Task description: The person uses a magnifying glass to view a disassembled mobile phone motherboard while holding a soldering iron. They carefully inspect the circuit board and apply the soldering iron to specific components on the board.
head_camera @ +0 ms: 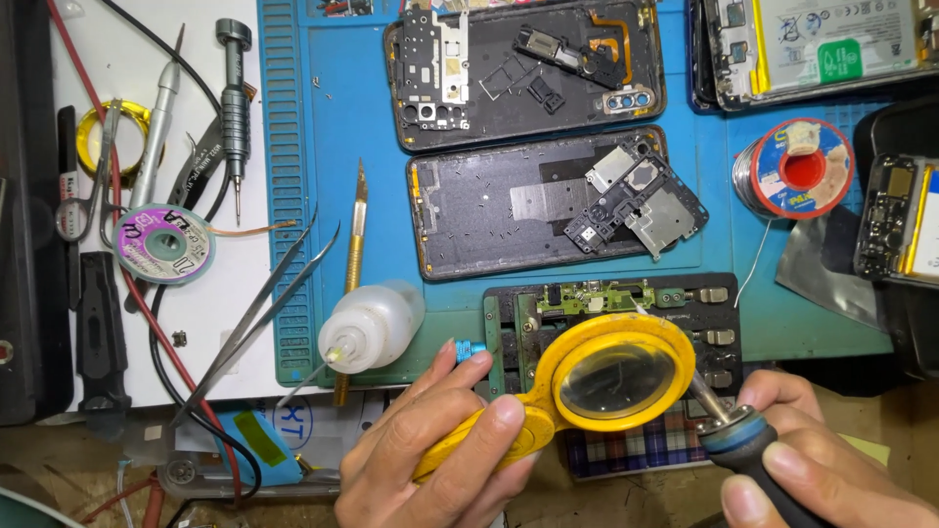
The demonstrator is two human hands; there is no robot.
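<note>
Over the board holder (719, 337) at the mat's near edge, my left hand (440, 445) grips the yellow magnifier (611, 376) above the small green board (577, 303), enlarging it, while my right hand (812, 464) clasps the soldering iron (748, 445), tip angled in beneath the lens.

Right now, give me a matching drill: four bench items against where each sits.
Things:
1. yellow plastic magnifying glass
2. blue-collared soldering iron
3. white squeeze bottle
4. red-cored solder spool

Places:
A. lying on the blue mat, left of the board holder
B. in the left hand
C. right side of the mat, past the two phone shells
D. in the right hand

Pairs: 1-B, 2-D, 3-A, 4-C
</note>
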